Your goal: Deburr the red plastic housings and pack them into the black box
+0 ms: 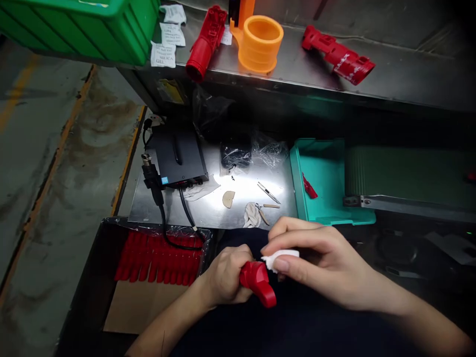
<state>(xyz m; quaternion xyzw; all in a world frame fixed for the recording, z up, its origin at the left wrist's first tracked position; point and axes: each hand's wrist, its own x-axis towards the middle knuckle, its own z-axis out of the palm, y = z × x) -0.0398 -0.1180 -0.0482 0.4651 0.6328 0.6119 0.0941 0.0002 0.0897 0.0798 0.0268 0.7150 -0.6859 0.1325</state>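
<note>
My left hand (228, 275) is closed around a red plastic part (260, 285), whose curved end sticks out to the right of the fist; the rest of it is hidden in my palm. Between thumb and fingers, my right hand (320, 263) pinches a small white cloth (284, 257), held just right of the red part. Whether the cloth touches the part I cannot tell. Both hands are in front of the metal bench (211, 213). On it lie pliers (265, 210), a craft knife (268, 192) and a tan piece (228, 199).
A black box (178, 153) with cables stands at the bench's left. To the right is a teal bin (322, 210) before a conveyor (409, 173). The shelf above holds a green crate (85, 29), an orange holder (260, 47) and red housings (206, 44). Lower left, a carton contains red parts (156, 258).
</note>
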